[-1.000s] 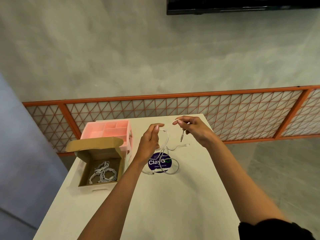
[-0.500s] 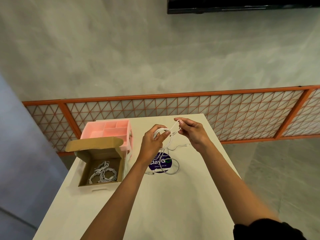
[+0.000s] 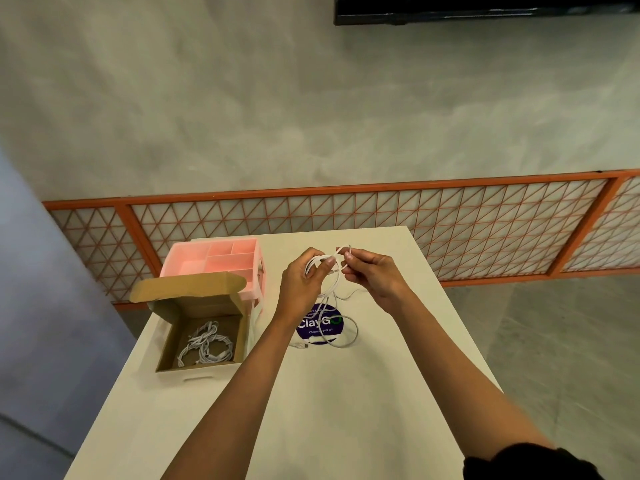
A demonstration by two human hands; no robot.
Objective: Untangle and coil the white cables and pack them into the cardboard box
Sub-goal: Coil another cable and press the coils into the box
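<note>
My left hand (image 3: 302,284) grips a small coil of white cable (image 3: 332,289) above the white table (image 3: 311,410). Close beside it, my right hand (image 3: 375,277) pinches a loop of the same cable between thumb and fingers. The rest of the cable hangs down and lies in a loose loop over a purple round sticker (image 3: 320,324), its plug end resting near the sticker's left edge. An open cardboard box (image 3: 202,336) stands at the table's left, lid up, with several coiled white cables (image 3: 206,346) in it.
A pink compartment organiser (image 3: 214,265) stands behind the box at the table's far left corner. An orange lattice railing (image 3: 450,220) runs beyond the table's far edge. The table ends close to the box on the left.
My hands have come together. The left hand has gathered loops of cable into a coil, and the right hand has moved left, feeding a loop toward it.
</note>
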